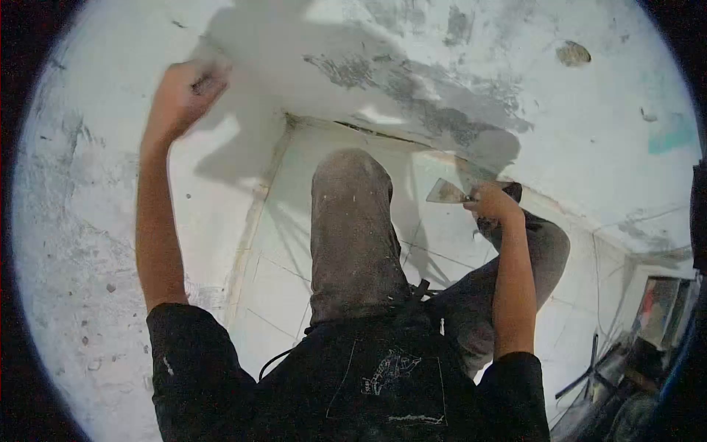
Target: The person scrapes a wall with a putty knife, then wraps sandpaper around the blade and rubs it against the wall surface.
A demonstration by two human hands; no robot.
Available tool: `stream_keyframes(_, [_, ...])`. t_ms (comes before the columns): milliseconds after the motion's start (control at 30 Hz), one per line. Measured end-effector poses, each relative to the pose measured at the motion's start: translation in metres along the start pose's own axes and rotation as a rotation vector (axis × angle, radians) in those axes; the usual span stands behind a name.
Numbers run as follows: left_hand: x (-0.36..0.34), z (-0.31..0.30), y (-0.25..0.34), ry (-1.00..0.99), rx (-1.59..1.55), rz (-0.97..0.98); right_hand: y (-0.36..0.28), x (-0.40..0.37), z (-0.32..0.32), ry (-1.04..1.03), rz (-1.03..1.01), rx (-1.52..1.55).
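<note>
At the upper left, my left hand (193,87) is raised against the white wall near the corner, its fingers curled together around something dark and blurred that I cannot make out. My right hand (495,203) is closed on the handle of a putty knife (448,192), low over the tiled floor beside my bent right leg. The knife's flat blade points left, towards my other knee (352,184).
Grey patches (442,110) mark the wall ahead, which has a hole (573,54) at the upper right. A cracked joint (375,131) runs along the wall's foot. Dark items (615,376) and a framed object (658,309) stand at the lower right.
</note>
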State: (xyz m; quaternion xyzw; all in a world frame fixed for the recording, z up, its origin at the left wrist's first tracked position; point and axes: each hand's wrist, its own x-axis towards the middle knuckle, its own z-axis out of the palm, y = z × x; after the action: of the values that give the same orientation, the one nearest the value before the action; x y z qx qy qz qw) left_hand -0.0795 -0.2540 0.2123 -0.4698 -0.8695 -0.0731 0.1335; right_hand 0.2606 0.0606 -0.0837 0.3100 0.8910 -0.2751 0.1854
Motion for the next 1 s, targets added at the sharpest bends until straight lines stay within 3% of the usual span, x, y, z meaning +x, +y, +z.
stream_keyframes(33, [-0.005, -0.011, 0.005, 0.152, 0.016, 0.147, -0.003, -0.002, -0.008, -0.064, 0.019, -0.003])
stream_keyframes(67, [-0.011, -0.022, 0.023, 0.124, 0.065, 0.144, 0.0, 0.001, -0.007, -0.139, 0.039, -0.008])
stream_keyframes(100, [-0.017, -0.028, 0.02, 0.201, -0.008, 0.246, 0.009, 0.002, 0.0, -0.088, -0.01, 0.012])
stream_keyframes(133, [-0.024, -0.028, 0.021, 0.181, -0.019, 0.243, -0.003, -0.006, -0.011, -0.178, 0.162, 0.117])
stream_keyframes(200, [-0.04, -0.031, 0.023, 0.217, 0.088, 0.313, 0.005, -0.002, -0.002, -0.112, 0.095, 0.082])
stream_keyframes(300, [-0.055, -0.042, 0.029, 0.168, 0.107, 0.293, 0.039, 0.017, 0.019, -0.041, -0.068, 0.095])
stream_keyframes(333, [-0.062, -0.048, 0.027, 0.153, 0.116, 0.28, 0.024, 0.011, 0.015, -0.053, -0.082, 0.091])
stream_keyframes(467, [-0.078, -0.076, 0.011, 0.19, 0.142, 0.308, -0.003, 0.001, 0.003, -0.2, 0.03, 0.144])
stream_keyframes(567, [-0.092, -0.094, -0.001, 0.211, 0.221, 0.3, 0.004, 0.011, 0.02, -0.108, 0.099, 0.138])
stream_keyframes(600, [-0.096, -0.1, -0.003, 0.222, 0.241, 0.286, 0.007, 0.017, 0.019, -0.087, -0.054, 0.075])
stream_keyframes(700, [-0.114, -0.098, 0.002, 0.197, 0.281, 0.268, -0.001, 0.026, 0.019, -0.131, -0.025, 0.143])
stream_keyframes(767, [-0.12, -0.086, 0.008, 0.223, 0.307, 0.273, 0.007, 0.019, 0.019, -0.033, -0.125, 0.126])
stream_keyframes(867, [-0.125, -0.073, 0.006, 0.167, 0.292, 0.28, 0.0, 0.011, 0.011, -0.109, -0.003, 0.215])
stream_keyframes(933, [-0.122, -0.067, 0.007, 0.246, 0.274, 0.31, 0.011, 0.015, 0.017, -0.024, -0.043, 0.029])
stream_keyframes(1000, [-0.124, -0.069, 0.002, 0.22, 0.215, 0.183, 0.015, 0.016, 0.02, -0.104, 0.074, 0.056])
